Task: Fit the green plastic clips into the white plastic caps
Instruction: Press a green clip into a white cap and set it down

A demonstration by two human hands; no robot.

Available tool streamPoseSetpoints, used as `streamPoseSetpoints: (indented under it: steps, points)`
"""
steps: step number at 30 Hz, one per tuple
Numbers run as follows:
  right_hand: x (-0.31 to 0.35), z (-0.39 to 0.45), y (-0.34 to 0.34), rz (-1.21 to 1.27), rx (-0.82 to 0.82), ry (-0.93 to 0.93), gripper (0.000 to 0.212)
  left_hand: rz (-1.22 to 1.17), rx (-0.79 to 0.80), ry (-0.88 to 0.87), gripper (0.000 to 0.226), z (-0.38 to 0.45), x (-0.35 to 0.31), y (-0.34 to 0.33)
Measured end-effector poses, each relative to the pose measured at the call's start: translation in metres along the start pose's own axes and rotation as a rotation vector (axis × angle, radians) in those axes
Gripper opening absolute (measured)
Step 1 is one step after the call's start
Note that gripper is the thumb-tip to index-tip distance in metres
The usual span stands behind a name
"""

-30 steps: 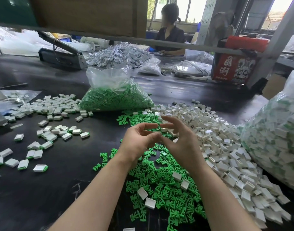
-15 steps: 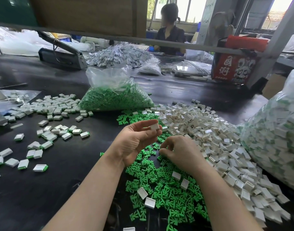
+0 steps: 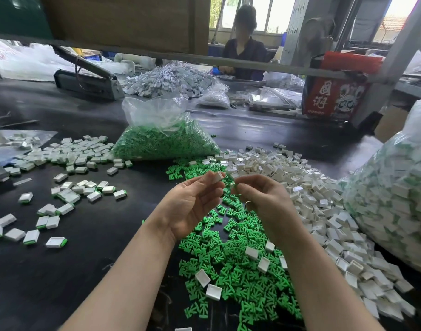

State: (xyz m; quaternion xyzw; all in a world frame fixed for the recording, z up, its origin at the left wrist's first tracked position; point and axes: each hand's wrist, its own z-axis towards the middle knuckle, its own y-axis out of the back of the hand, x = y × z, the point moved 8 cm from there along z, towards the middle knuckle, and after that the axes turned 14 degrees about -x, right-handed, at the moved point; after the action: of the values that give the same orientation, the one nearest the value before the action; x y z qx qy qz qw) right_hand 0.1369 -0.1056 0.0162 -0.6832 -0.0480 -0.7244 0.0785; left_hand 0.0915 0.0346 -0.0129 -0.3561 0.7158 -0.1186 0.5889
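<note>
Pinching a white cap [image 3: 217,177] at its fingertips, the left hand [image 3: 190,206] faced the right hand [image 3: 264,201], curled on a barely visible green clip [image 3: 233,185]; next, aligning and pressing in.

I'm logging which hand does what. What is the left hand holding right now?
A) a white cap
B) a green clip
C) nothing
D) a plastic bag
A: the left hand pinches a white cap at its fingertips, raised above the loose green clips on the table.
</note>
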Motion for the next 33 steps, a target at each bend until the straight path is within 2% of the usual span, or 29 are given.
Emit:
streamPoseSetpoints:
  steps: [3, 6, 17, 25, 33]
  points:
    - [0.001, 0.0, -0.002, 0.179, 0.011, -0.07, 0.021, 0.019, -0.015, 0.008, 0.021, 0.001, 0.002, 0.0]
    - [0.002, 0.0, -0.003, 0.214, 0.028, -0.08, 0.037, 0.034, -0.03, 0.007, 0.019, 0.002, 0.004, 0.0]
    - [0.001, 0.001, -0.005, 0.309, 0.029, -0.107, 0.024, 0.064, -0.03, -0.025, 0.013, -0.001, 0.002, -0.004]
    - [-0.001, 0.004, -0.006, 0.431, 0.013, -0.148, 0.014, 0.036, -0.078, -0.032, 0.019, 0.004, 0.007, 0.001]
    - [0.001, 0.003, 0.0, 0.26, -0.148, 0.026, 0.013, 0.088, -0.06, -0.104, 0.024, -0.001, 0.005, -0.009]
